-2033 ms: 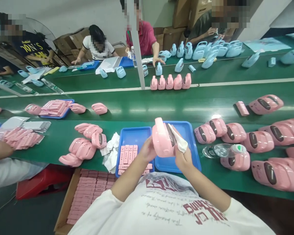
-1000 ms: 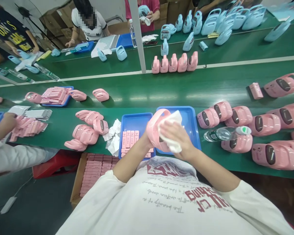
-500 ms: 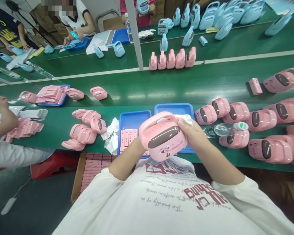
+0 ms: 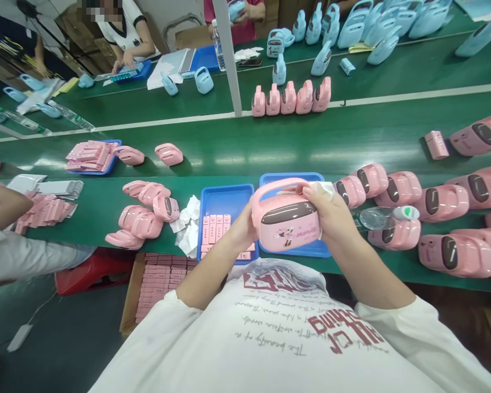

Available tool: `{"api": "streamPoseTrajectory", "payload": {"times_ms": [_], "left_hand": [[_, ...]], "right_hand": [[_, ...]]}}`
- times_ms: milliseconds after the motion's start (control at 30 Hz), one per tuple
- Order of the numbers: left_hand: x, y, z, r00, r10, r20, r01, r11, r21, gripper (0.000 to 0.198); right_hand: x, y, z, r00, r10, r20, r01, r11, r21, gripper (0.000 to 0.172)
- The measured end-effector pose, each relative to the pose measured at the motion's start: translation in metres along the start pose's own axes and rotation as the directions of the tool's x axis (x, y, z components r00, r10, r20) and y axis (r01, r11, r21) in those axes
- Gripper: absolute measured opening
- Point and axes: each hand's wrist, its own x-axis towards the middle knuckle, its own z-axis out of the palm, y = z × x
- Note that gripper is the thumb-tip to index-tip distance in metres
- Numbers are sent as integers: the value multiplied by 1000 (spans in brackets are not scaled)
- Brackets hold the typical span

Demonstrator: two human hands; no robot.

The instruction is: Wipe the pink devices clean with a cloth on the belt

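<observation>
I hold a pink handled case (image 4: 287, 221) with a dark oval window and a cartoon print in both hands, above the near edge of a blue tray (image 4: 291, 178). My left hand (image 4: 243, 226) grips its left end. My right hand (image 4: 332, 210) wraps its right end with a white cloth (image 4: 321, 187) pinned under the fingers. A second blue tray (image 4: 222, 203) to the left holds several small pink rectangular pieces (image 4: 215, 228).
Many pink cases (image 4: 396, 188) crowd the green bench on my right, beside a lying plastic bottle (image 4: 382, 215). More pink shells (image 4: 145, 215) and crumpled wipes (image 4: 188, 226) lie left. A co-worker's arm (image 4: 2, 202) reaches in at far left. A box of pink parts (image 4: 157, 278) sits below.
The case went from being wiped on its side to being held level with its window facing me, then moved slightly up and right. The cloth slid to the case's right end.
</observation>
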Motion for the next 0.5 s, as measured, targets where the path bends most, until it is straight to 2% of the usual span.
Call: {"api": "streamPoseTrajectory", "payload": {"times_ms": [100,233,367,500], "left_hand": [[-16,-8,-12,986,156,-64,-139,967,212,73],[-28,-13,-7,935,353,40,-325,802,501,90],[-28,-13,3,812,579,72,-500,628,596,84],[-28,-14,1,701,699,141,-568,428,702,82]], "right_hand": [[4,3,-7,998,-27,-52,26,999,-25,23],[3,7,-9,991,-128,-37,124,988,-96,26],[-4,8,-9,956,-292,12,288,938,-192,40],[-11,6,-5,922,-372,110,387,893,-229,64]]}}
